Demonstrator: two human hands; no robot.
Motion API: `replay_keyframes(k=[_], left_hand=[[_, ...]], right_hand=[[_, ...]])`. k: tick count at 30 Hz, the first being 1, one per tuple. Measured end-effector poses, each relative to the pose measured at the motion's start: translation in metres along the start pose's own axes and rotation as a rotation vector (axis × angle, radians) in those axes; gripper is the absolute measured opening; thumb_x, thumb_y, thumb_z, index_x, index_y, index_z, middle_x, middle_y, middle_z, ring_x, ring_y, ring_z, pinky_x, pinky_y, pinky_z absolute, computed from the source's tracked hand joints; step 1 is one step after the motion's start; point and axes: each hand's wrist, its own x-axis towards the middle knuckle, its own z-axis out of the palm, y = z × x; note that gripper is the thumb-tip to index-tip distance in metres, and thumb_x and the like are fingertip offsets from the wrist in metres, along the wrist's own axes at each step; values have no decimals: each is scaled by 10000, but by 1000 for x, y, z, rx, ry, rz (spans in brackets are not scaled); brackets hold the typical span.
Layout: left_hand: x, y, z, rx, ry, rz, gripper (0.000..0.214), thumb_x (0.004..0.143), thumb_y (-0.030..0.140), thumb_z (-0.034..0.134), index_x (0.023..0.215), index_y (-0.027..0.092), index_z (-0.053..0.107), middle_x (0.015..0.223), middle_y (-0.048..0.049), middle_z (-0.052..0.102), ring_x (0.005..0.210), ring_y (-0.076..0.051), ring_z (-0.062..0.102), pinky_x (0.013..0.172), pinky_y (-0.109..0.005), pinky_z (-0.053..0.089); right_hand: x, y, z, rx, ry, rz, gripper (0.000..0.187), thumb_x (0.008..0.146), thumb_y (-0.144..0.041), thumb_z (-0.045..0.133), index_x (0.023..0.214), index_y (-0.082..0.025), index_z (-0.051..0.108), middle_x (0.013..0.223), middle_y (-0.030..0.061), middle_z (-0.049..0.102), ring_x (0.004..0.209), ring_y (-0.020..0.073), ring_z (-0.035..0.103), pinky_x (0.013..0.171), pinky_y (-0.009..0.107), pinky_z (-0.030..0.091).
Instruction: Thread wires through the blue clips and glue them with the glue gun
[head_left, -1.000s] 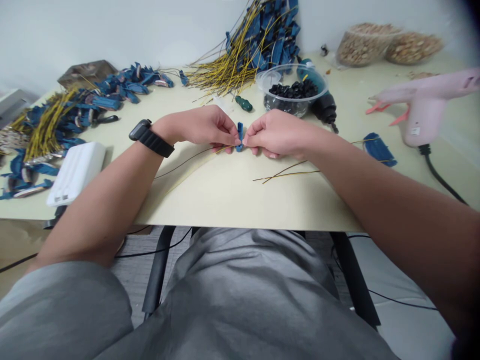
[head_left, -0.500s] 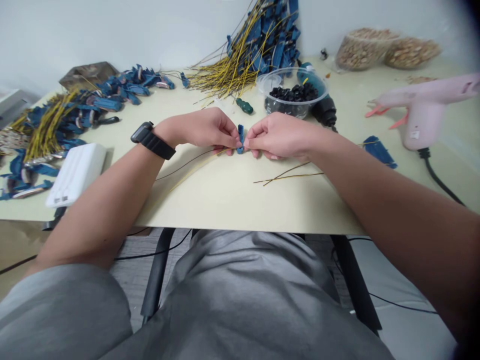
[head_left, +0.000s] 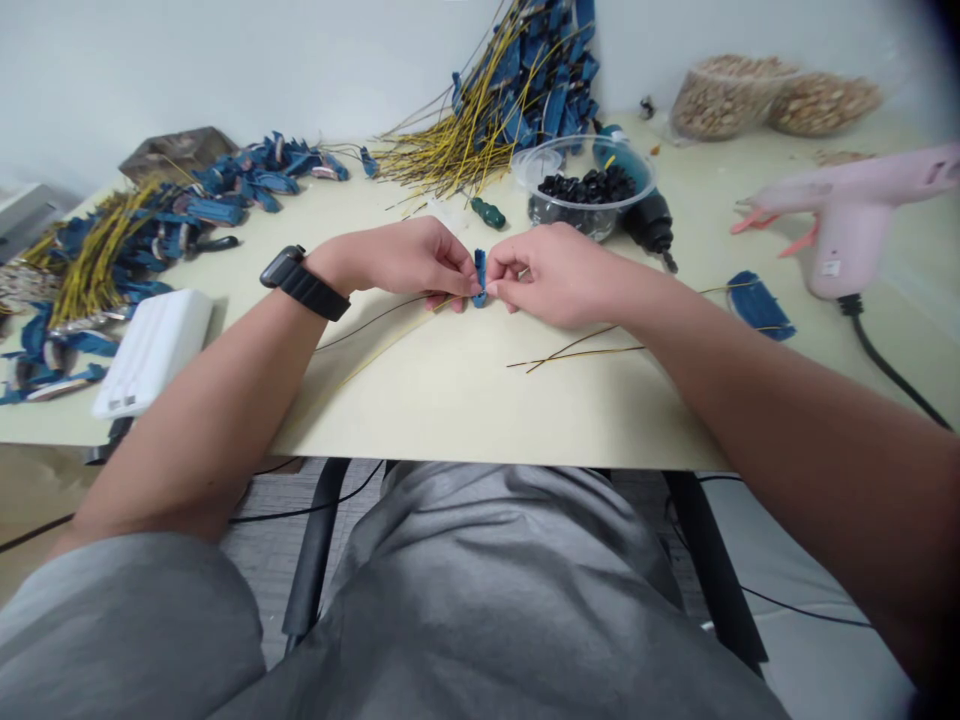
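Observation:
My left hand (head_left: 424, 262), with a black watch on its wrist, pinches a small blue part (head_left: 480, 264) held upright above the table. A yellow wire and a dark wire (head_left: 375, 322) trail from the same fingers toward my left forearm. Thumb and forefinger of my right hand (head_left: 559, 275) are closed at the right edge of the blue part. Whatever lies between those fingertips is too small to make out. Below the right wrist lie loose thin wires (head_left: 577, 353). Another blue piece (head_left: 757, 306) with wires rests beyond the right forearm.
Behind my hands stand a clear tub (head_left: 592, 190) of black bits, a drill (head_left: 652, 222) and a green screwdriver handle (head_left: 488, 212). A pink glue gun (head_left: 847, 215) is at right. Blue parts with yellow wires (head_left: 480, 125) pile up behind; a white box (head_left: 156, 350) sits left.
My right fingers have drawn tighter together beside the blue part. The right forearm has shifted slightly, uncovering the drill's tip and more of the other blue piece. My left hand stays nearly still.

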Motion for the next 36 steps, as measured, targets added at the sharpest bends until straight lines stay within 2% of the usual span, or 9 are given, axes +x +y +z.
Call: replay_keyframes(k=[7,11,14,18,22,25,28,33,36], left_hand=[[0,2,2,-7,24,-7,177,997,327,869,885,193,897,846,-66,859,713,-167,736,762,-319,551],[0,4,2,-15,26,-17,151,976,317,879,884,198,890,833,-60,851,710,-165,735,755,-314,552],[1,4,1,-10,11,-33,136,967,324,880,906,202,887,846,-50,856,695,-157,726,763,-311,559],[2,4,0,6,-2,-47,154,972,343,863,919,202,889,835,-32,844,682,-149,712,777,-305,561],[2,6,0,15,-5,-32,186,977,373,859,904,202,873,811,-25,826,662,-142,688,775,-300,553],[1,6,0,11,-5,-29,211,979,404,862,905,207,873,828,-37,830,683,-158,708,771,-305,551],[1,4,0,-1,-16,-16,214,976,403,869,891,207,870,830,-47,834,695,-165,722,759,-301,551],[1,2,-2,-24,-25,2,161,951,361,879,904,207,884,833,-49,853,706,-167,734,755,-291,568],[1,1,-2,-18,-24,-11,163,956,371,873,920,214,895,857,-47,865,739,-179,759,777,-296,578]], right_hand=[[-3,-4,0,-102,18,-32,206,1097,-106,696,1056,-197,876,914,36,806,862,213,685,866,380,440],[-1,-2,0,-48,15,-20,192,1100,-125,708,1040,-202,873,892,39,808,856,221,693,844,387,449],[0,0,-2,50,-25,46,176,1108,-155,733,995,-206,858,863,47,810,820,224,691,814,397,467],[2,0,-4,132,-74,127,237,1131,-197,761,905,-209,830,857,65,816,777,221,658,778,407,473],[1,1,-3,193,-81,145,233,1129,-214,795,897,-214,812,820,47,783,675,181,545,690,391,413],[1,5,-1,225,-84,120,228,1142,-274,817,919,-224,806,777,35,742,633,172,484,644,392,369],[2,11,1,241,-85,67,253,1152,-342,827,926,-233,797,790,41,747,652,182,506,647,393,369],[2,12,3,244,-76,14,225,1131,-207,752,907,-228,743,808,23,746,722,187,555,726,383,415],[1,10,3,166,-43,-22,226,1121,-191,732,898,-225,730,795,6,722,742,187,567,754,378,413]])
